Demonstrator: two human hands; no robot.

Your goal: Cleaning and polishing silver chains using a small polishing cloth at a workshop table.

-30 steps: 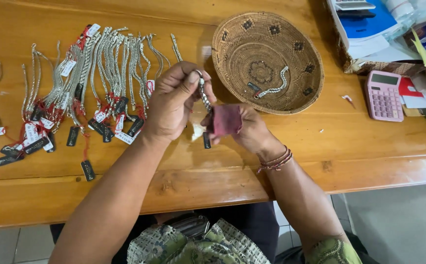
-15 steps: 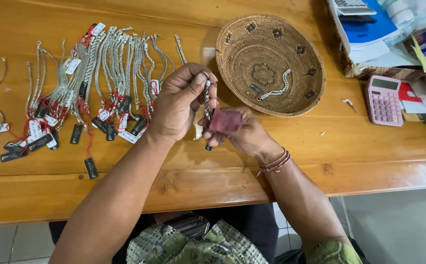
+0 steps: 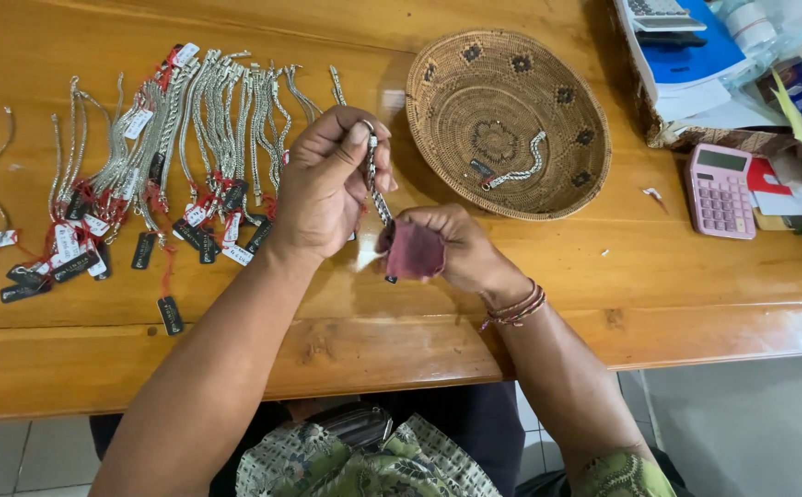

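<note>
A silver bracelet (image 3: 378,189) is pinched at its upper end by the left hand (image 3: 323,189) above the wooden table (image 3: 401,304), while its lower part is gripped in a dark red cloth (image 3: 412,250) closed in the right hand (image 3: 461,248). One bracelet (image 3: 518,166) is seen lying in the woven basket (image 3: 438,110), so the work appears barely begun. Many tagged bracelets (image 3: 189,138) are left laid out in rows to the left.
</note>
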